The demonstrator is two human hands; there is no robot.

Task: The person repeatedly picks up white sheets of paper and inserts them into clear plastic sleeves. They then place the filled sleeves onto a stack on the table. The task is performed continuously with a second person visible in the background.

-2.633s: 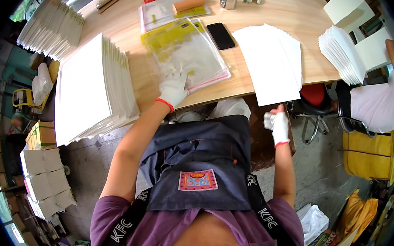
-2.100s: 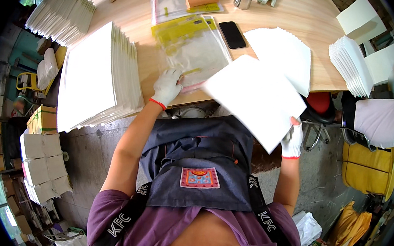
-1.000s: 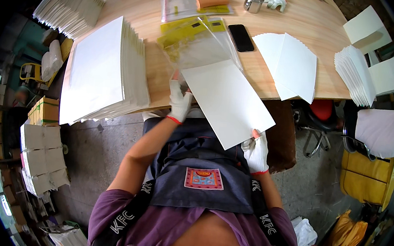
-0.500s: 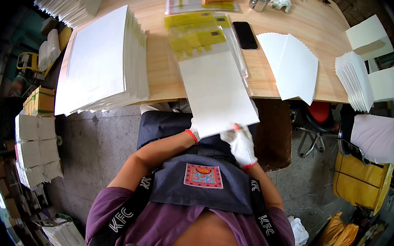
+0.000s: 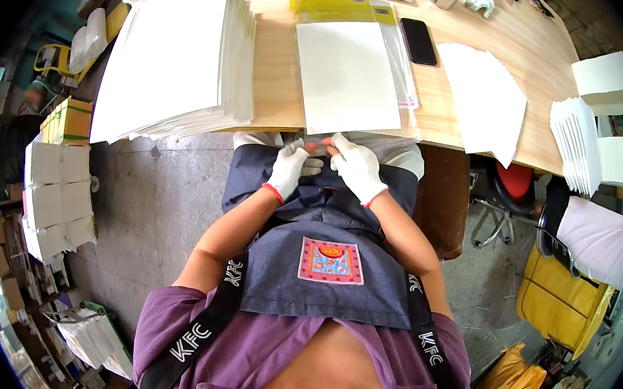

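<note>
- Left hand (image 5: 289, 169) and right hand (image 5: 357, 167), both gloved, pinched near edge of white sheet (image 5: 348, 75) on counter (image 5: 277, 80).
- Sheet overhung counter edge, inside clear sleeve (image 5: 401, 58).
- Likely risk: creased corner from uneven pull.

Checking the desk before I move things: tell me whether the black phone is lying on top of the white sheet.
No, the black phone lies on the bare wooden table, right of the white sheet.

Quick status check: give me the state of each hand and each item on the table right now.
left hand: gloved, pinching the bag's near edge
right hand: gloved, pinching the same edge
white sheet: flat, inside the clear bag
phone: flat, screen dark
tall white stack: piled, slightly fanned
loose sheets: lying fanned
</note>
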